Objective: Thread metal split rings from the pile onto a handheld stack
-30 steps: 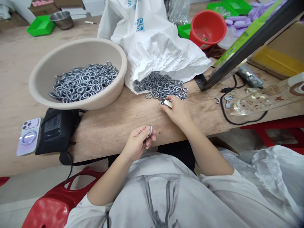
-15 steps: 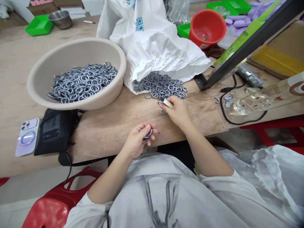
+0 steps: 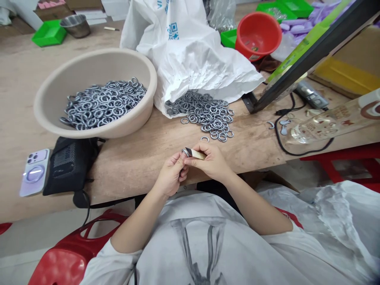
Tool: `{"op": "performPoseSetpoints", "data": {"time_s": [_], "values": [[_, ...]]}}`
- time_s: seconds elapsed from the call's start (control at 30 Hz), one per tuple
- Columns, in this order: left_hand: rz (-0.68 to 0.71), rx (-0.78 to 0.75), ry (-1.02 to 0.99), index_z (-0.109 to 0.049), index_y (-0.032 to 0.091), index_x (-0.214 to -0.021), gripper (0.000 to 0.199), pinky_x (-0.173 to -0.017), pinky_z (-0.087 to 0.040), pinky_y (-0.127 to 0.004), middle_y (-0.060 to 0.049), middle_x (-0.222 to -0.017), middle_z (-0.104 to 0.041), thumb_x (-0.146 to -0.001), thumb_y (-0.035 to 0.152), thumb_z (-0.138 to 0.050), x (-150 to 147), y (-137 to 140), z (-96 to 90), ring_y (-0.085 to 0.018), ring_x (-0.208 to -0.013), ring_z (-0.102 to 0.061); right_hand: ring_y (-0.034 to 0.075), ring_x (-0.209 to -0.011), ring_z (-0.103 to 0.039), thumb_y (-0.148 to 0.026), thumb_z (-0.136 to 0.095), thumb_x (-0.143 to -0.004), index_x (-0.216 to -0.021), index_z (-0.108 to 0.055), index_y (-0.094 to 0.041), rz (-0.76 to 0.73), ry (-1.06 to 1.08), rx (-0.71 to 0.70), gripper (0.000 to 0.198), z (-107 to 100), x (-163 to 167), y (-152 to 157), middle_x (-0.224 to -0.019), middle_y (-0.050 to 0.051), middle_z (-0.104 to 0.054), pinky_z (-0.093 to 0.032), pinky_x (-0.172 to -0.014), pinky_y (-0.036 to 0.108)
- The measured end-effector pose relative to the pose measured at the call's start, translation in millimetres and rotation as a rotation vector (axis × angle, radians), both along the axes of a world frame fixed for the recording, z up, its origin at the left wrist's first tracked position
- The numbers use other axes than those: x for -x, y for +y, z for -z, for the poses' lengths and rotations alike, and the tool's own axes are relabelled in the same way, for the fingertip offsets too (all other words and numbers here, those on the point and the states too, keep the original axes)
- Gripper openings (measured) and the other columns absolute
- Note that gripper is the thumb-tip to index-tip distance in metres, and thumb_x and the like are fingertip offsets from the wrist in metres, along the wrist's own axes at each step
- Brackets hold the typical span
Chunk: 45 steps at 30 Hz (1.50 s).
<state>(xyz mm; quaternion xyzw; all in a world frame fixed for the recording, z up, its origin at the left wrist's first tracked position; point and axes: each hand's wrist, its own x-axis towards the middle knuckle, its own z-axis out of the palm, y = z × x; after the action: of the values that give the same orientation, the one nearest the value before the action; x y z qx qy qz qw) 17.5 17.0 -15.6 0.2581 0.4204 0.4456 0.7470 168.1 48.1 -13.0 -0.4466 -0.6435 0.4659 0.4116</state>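
My left hand (image 3: 171, 174) is closed, pinching a grey ring (image 3: 185, 152) between thumb and fingers; whether more rings are in the palm is hidden. In my right hand (image 3: 212, 161) is a small knife (image 3: 197, 154) with a pale handle and a short dark blade. Its blade meets the ring at my left fingertips, and the two hands touch or nearly touch. Beyond them, a heap of grey rings (image 3: 218, 123) spills from the mouth of a white sack (image 3: 190, 59). One ring (image 3: 204, 139) lies apart, nearer to my hands.
At the left stands a large beige basin (image 3: 44, 114) holding many grey rings. A black pouch (image 3: 69, 166) and a phone (image 3: 35, 172) lie at the front left. To the right are a black metal post (image 3: 297, 67), a clear bottle (image 3: 323, 124) and a cable. Behind sits a red bowl (image 3: 258, 33).
My right hand has come from the ring heap toward my left hand, bringing the knife to the ring. My left hand now pinches a ring upright at its fingertips.
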Motion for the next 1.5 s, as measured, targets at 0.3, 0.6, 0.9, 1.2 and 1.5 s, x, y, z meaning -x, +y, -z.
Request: {"op": "performPoseSetpoints", "data": {"time_s": [0.3, 0.6, 0.9, 1.2, 1.5], "values": [[0.119, 0.0, -0.006, -0.052, 0.017, -0.084, 0.045, -0.039, -0.017, -0.014, 0.008, -0.058, -0.04, -0.069, 0.047, -0.082, 2, -5, 1.1, -0.003, -0.044, -0.03, 0.015, -0.075, -0.057, -0.05, -0.078, -0.076, -0.087, -0.071, -0.017, -0.177, 0.082, 0.051, 0.036, -3, -4, 4, -0.081, 0.001, -0.061, -0.044, -0.073, 0.029], [0.085, 0.033, -0.002, -0.049, 0.017, -0.074, 0.052, -0.037, -0.019, -0.013, 0.008, -0.057, -0.041, -0.065, 0.054, -0.083, -2, -4, -5.6, -0.002, -0.042, -0.032, 0.016, -0.074, -0.061, -0.062, -0.07, -0.078, -0.086, -0.071, -0.019, -0.083, 0.116, 0.037, 0.044, -1, 3, -1, -0.077, 0.002, -0.064, -0.047, -0.071, 0.03], [0.089, 0.064, 0.007, -0.052, 0.015, -0.071, 0.048, -0.037, -0.019, -0.014, 0.007, -0.057, -0.041, -0.068, 0.053, -0.08, -3, -4, -3.6, -0.002, -0.041, -0.031, 0.013, -0.059, -0.059, -0.068, -0.066, -0.078, -0.074, -0.064, -0.019, -0.084, 0.238, 0.195, 0.049, 0, 3, 0, -0.063, -0.001, -0.064, -0.047, -0.058, 0.025], [0.016, 0.052, -0.016, -0.051, 0.016, -0.073, 0.041, -0.037, -0.019, -0.013, 0.007, -0.059, -0.041, -0.071, 0.047, -0.078, -1, -1, -9.5, -0.002, -0.042, -0.03, 0.016, -0.077, -0.064, -0.068, -0.057, -0.085, -0.087, -0.069, -0.019, -0.007, 0.142, 0.09, 0.051, 8, -1, -3, -0.081, 0.003, -0.071, -0.048, -0.074, 0.029], [0.027, 0.063, -0.022, -0.051, 0.016, -0.072, 0.04, -0.036, -0.019, -0.013, 0.007, -0.057, -0.04, -0.073, 0.046, -0.077, 0, -2, -5.7, -0.002, -0.041, -0.03, 0.016, -0.078, -0.065, -0.056, -0.06, -0.089, -0.092, -0.068, -0.018, -0.021, 0.152, 0.095, 0.039, 11, 0, -6, -0.083, 0.003, -0.072, -0.049, -0.075, 0.028]]}}
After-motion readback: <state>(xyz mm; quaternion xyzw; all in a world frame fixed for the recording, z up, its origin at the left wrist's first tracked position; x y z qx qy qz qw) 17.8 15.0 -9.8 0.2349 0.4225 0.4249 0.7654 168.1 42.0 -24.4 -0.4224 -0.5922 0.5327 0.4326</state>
